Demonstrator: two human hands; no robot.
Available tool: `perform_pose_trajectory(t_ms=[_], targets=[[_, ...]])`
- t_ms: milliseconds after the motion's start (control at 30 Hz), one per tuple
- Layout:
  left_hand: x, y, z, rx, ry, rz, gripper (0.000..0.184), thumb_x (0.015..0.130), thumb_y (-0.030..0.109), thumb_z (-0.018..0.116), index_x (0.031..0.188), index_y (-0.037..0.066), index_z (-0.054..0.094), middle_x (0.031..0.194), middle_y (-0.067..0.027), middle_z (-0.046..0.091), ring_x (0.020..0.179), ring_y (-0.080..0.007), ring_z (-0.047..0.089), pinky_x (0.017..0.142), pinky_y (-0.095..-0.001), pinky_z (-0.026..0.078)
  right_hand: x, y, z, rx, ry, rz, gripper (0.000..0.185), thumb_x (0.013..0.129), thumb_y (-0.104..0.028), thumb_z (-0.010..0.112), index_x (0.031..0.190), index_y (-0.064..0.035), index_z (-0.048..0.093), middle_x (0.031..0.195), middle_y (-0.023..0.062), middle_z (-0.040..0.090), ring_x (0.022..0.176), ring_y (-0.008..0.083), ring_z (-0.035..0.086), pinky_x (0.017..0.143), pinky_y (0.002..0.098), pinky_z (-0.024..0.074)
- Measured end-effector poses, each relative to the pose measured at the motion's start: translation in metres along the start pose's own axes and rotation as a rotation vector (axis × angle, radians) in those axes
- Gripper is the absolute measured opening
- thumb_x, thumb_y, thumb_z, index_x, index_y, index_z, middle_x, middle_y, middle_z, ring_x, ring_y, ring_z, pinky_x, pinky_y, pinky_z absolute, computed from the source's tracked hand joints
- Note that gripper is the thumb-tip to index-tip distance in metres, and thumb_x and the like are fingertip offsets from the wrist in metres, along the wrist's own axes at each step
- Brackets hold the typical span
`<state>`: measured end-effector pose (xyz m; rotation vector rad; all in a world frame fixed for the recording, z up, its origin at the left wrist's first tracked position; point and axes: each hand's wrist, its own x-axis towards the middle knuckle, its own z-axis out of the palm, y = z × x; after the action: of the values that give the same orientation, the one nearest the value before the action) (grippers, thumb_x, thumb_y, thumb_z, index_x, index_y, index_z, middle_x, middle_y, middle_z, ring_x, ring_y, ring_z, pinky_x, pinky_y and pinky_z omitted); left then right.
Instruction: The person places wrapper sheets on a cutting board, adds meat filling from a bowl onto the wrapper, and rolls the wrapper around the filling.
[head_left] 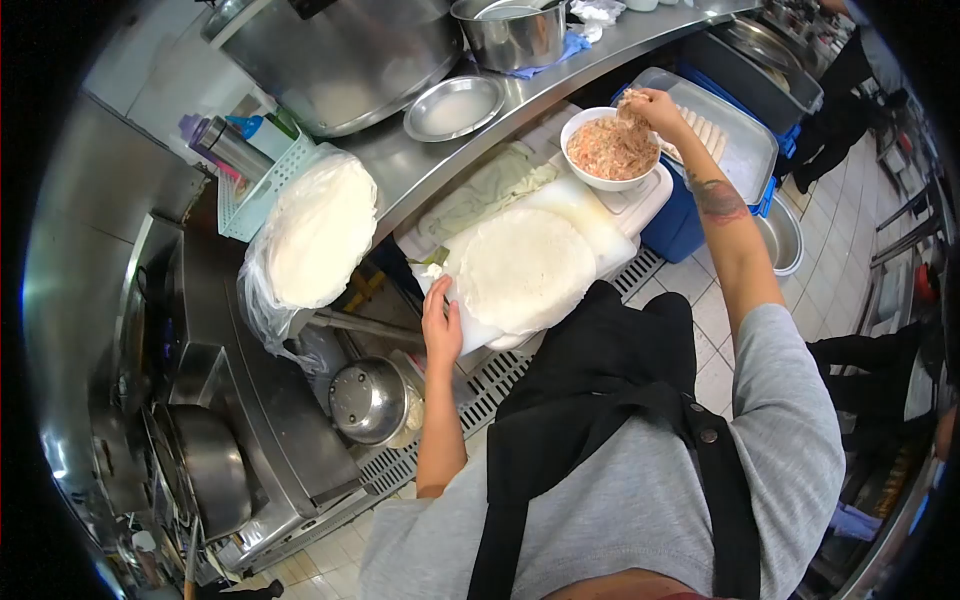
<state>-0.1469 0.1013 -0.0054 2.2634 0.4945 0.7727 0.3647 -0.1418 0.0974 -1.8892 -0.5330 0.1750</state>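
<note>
My right hand point(655, 112) is closed on a clump of shredded, pinkish-orange filling, just above a white bowl point(625, 183). More of the same filling point(610, 147) heaps up inside that bowl. Round, pale wrapper sheets point(525, 265) lie flat on a white cutting board point(613, 233). By the board's left edge rests my left hand point(441, 322), fingers stretched out and holding nothing, close beside the sheets. A small white scrap point(433, 270) sits just beyond its fingertips.
Behind the bowl, a metal tray point(745, 150) holds several pale rolls point(703, 133). A plastic-wrapped stack of round sheets point(322, 230) is at left. A green damp cloth point(470, 205) lies behind the board; a metal plate point(455, 108) stands on the steel counter. Other people stand at right.
</note>
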Motion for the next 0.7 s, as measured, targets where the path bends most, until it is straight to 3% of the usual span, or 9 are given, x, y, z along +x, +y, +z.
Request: perform_pose_trajectory(t_ms=[100,133,233,333,433,467,567,667,700], targets=[[0.000,0.003,-0.001,0.008,-0.001,0.001,0.040,0.089,-0.002,0.054,0.128,0.000,0.058,0.138,-0.0169,0.057,0.131,-0.0350,0.051,0.111,-0.0397,0.037,0.012,-0.002,0.005,0.340,-0.004,0.095,0.029,0.087,-0.012,0.069,0.112,0.0019,0.067,0.101,0.0088,0.072,0.085,0.0170,0.070,0.074,0.0298,0.0564],[0.000,0.003,-0.001,0.011,-0.004,0.002,0.039,0.089,-0.001,0.054,0.127,0.000,0.058,0.139,-0.0168,0.057,0.131,-0.0350,0.051,0.111,-0.0397,0.038,0.013,-0.005,0.004,0.317,-0.023,0.082,0.031,0.088,-0.011,0.070,0.115,0.0028,0.064,0.103,0.0081,0.071,0.087,0.0168,0.070,0.077,0.0313,0.0576],[0.000,0.001,0.000,-0.002,-0.007,0.004,0.037,0.089,-0.001,0.054,0.125,0.000,0.059,0.139,-0.0165,0.056,0.131,-0.0348,0.051,0.111,-0.0396,0.038,0.010,-0.004,0.007,0.334,-0.179,0.024,0.042,0.078,-0.012,0.080,0.115,0.0028,0.066,0.101,0.0095,0.071,0.092,0.0190,0.069,0.078,0.0344,0.0569],[0.000,-0.003,0.001,0.007,-0.009,0.009,0.036,0.089,-0.001,0.054,0.124,0.001,0.060,0.140,-0.0163,0.056,0.131,-0.0350,0.051,0.111,-0.0398,0.038,-0.003,0.012,0.017,-0.254,-0.180,-0.093,0.043,0.075,-0.014,0.080,0.113,-0.0010,0.067,0.098,0.0100,0.072,0.091,0.0225,0.070,0.078,0.0353,0.0552],[0.000,-0.003,0.000,0.003,-0.018,0.016,0.036,0.089,0.000,0.055,0.124,0.001,0.060,0.140,-0.0158,0.055,0.131,-0.0350,0.051,0.111,-0.0400,0.038,-0.009,0.022,0.025,-0.620,-0.067,-0.304,0.049,0.066,-0.014,0.082,0.111,-0.0034,0.067,0.094,0.0133,0.073,0.091,0.0288,0.070,0.080,0.0376,0.0538],[0.000,-0.002,-0.001,-0.004,-0.017,0.011,0.036,0.089,0.000,0.055,0.124,0.002,0.061,0.140,-0.0158,0.055,0.132,-0.0342,0.050,0.111,-0.0397,0.038,-0.011,0.021,0.026,-0.639,-0.041,-0.315,0.044,0.067,-0.006,0.078,0.110,-0.0047,0.067,0.096,0.0181,0.072,0.095,0.0356,0.069,0.083,0.0411,0.0534],[-0.001,-0.001,-0.001,-0.008,-0.023,-0.006,0.035,0.089,0.000,0.055,0.124,0.003,0.062,0.141,-0.0154,0.055,0.133,-0.0326,0.050,0.111,-0.0389,0.037,-0.001,0.026,0.030,-0.725,0.004,-0.494,0.038,0.070,-0.001,0.071,0.108,-0.0046,0.067,0.099,0.0213,0.071,0.099,0.0390,0.068,0.083,0.0453,0.0531],[0.000,-0.002,0.000,0.009,-0.019,-0.015,0.035,0.089,0.001,0.056,0.123,0.004,0.062,0.141,-0.0142,0.055,0.133,-0.0323,0.050,0.111,-0.0389,0.037,-0.003,0.014,0.035,-0.865,-0.001,-0.375,0.035,0.073,0.003,0.066,0.107,-0.0047,0.066,0.099,0.0221,0.070,0.099,0.0403,0.067,0.084,0.0469,0.0533],[-0.001,-0.001,0.001,0.009,-0.017,-0.022,0.034,0.089,0.001,0.056,0.123,0.004,0.062,0.141,-0.0140,0.055,0.133,-0.0323,0.050,0.111,-0.0389,0.037,-0.003,0.009,0.037,-0.901,0.010,-0.397,0.031,0.079,-0.003,0.062,0.109,-0.0071,0.067,0.102,0.0220,0.070,0.098,0.0397,0.067,0.082,0.0464,0.0544]])
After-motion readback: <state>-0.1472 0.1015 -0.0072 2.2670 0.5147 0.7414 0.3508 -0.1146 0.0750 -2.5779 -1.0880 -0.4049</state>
